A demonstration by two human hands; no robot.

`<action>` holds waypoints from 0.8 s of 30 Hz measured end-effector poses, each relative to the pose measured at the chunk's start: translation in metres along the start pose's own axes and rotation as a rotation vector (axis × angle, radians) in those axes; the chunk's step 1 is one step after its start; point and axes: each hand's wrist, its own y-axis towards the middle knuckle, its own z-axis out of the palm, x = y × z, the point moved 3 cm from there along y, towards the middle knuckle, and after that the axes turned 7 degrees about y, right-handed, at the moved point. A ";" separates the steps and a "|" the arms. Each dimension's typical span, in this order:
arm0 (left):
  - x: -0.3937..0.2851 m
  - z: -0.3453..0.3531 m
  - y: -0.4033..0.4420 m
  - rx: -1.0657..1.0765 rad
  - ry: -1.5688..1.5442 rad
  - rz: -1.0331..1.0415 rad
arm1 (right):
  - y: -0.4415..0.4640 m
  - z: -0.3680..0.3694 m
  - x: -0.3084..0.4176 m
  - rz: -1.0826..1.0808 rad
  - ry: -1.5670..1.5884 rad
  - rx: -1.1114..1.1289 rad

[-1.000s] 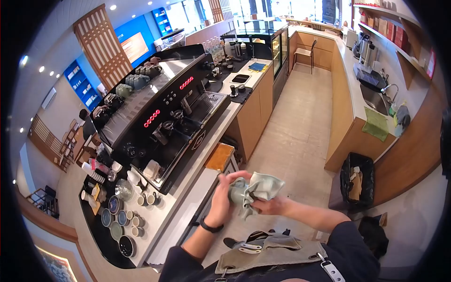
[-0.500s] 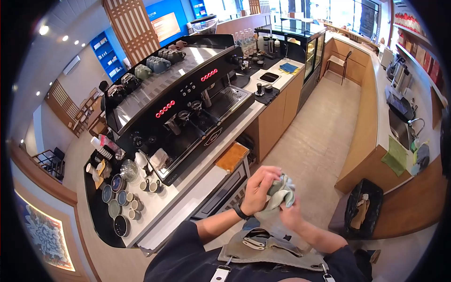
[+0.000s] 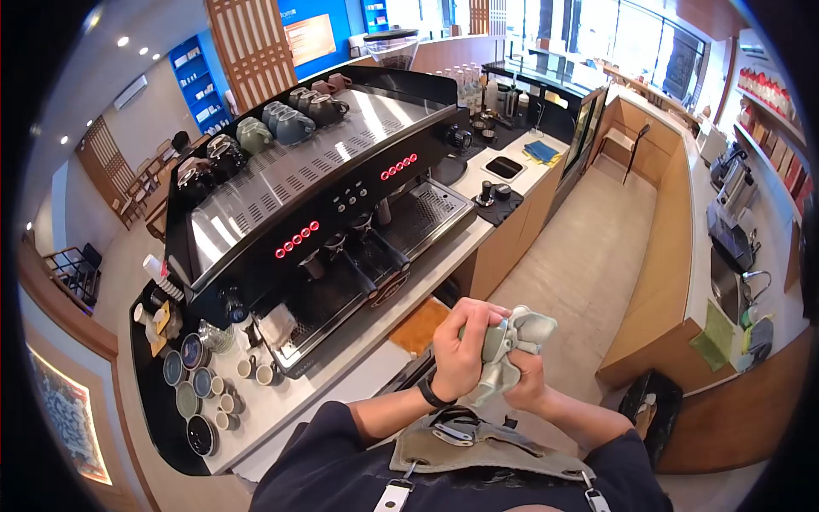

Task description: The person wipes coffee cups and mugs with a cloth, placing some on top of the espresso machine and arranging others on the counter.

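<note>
Before my chest, both hands are closed on a bunched pale green cloth (image 3: 532, 328). My left hand (image 3: 461, 346), a black band at its wrist, grips its left side with curled fingers. Against those fingers is a smoother grey-green rounded patch; I cannot tell whether it is a cup or a fold of cloth. My right hand (image 3: 525, 382) pinches the cloth from below, at the lower right. Some of the cloth sticks up above the right hand, and a corner hangs down between the hands.
A large espresso machine (image 3: 341, 192) stands on the counter to the left, with cups (image 3: 294, 124) on top. Small cups (image 3: 226, 420) and dark plates (image 3: 202, 435) sit at its near end. An orange-brown cloth (image 3: 420, 327) lies close by. At right are a sink (image 3: 727, 290) and a black-lined bin (image 3: 636, 405).
Both hands have shifted slightly, and the cloth has been turned so more of it spreads out at upper right. My view has moved closer to the espresso machine.
</note>
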 end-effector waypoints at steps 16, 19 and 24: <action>0.077 -0.036 0.151 0.256 -0.273 -0.757 | 0.133 -0.017 -0.153 -0.367 -0.091 0.168; 0.089 -0.013 0.168 0.113 -0.023 -0.416 | 0.148 -0.025 -0.130 -0.572 -0.381 0.030; 0.100 0.009 0.185 -0.091 0.203 -0.194 | 0.157 -0.038 -0.156 0.043 0.189 0.056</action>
